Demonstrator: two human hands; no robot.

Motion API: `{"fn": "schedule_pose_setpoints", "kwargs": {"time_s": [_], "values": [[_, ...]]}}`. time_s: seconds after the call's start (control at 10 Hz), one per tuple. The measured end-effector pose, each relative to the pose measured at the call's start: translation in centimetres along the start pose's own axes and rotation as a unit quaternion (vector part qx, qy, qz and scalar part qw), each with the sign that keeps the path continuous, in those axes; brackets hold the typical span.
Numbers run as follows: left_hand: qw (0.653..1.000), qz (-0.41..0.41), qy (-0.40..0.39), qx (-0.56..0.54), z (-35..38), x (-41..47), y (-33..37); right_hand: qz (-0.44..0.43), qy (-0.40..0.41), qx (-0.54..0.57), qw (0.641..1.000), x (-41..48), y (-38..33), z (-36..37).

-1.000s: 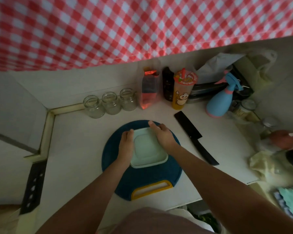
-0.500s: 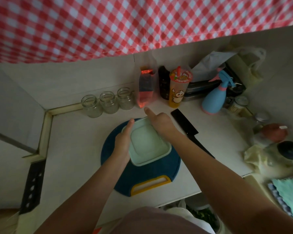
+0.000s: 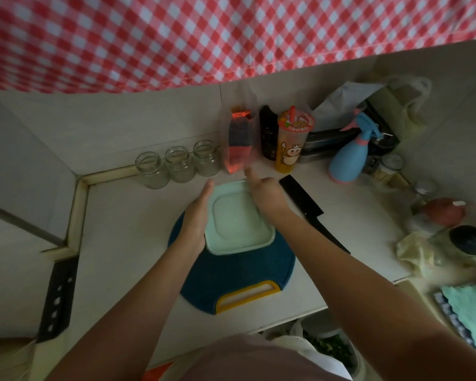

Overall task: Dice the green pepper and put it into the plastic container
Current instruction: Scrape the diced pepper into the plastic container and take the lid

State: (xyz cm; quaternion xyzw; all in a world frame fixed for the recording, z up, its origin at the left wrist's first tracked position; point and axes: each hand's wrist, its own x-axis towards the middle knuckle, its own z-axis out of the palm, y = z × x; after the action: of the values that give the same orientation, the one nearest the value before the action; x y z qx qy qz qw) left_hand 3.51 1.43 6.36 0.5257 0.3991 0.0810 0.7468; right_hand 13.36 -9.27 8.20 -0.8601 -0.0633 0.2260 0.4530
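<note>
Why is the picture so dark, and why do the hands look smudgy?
Head view: dim light dulls the colours; the right hand and the container beside it are smeared by motion blur; the wide lens curves the edge of the checked cloth.

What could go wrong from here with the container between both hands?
The left hand lies flat against the container, so it might slip onto the cutting board. The knife lies bare beside the right forearm; a sideways move could brush its blade. The jars stand just past the fingertips and could get knocked.
</note>
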Motion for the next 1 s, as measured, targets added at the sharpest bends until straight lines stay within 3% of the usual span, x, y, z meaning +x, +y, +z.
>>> {"fn": "schedule_pose_setpoints", "kwargs": {"time_s": [0.2, 0.4, 0.5, 0.6, 0.8, 1.0], "values": [[1.000, 0.002, -0.007, -0.023, 0.7, -1.4, -0.9, -0.014, 0.018, 0.089, 0.996, 0.9, -2.0, -1.4], [0.996, 0.053, 0.077, -0.010, 0.6, -1.5, -1.3, -0.049, -0.016, 0.107, 0.993, -1.0, -2.3, -1.7], [0.989, 0.084, 0.119, -0.038, 0.8, -1.8, -1.7, -0.004, -0.036, 0.106, 0.994, -2.9, -1.6, -0.9], [0.981, 0.136, 0.132, -0.034, 1.2, -2.1, -1.5, 0.037, -0.020, 0.173, 0.984, -4.7, -0.1, 0.2], [0.961, 0.256, 0.100, 0.043, 2.7, -3.6, 0.0, 0.030, 0.085, 0.330, 0.940, -5.4, 1.3, 0.8], [0.967, 0.229, 0.093, 0.063, 2.8, -3.3, 0.1, 0.016, 0.119, 0.285, 0.951, -4.9, 2.0, 0.6]]}}
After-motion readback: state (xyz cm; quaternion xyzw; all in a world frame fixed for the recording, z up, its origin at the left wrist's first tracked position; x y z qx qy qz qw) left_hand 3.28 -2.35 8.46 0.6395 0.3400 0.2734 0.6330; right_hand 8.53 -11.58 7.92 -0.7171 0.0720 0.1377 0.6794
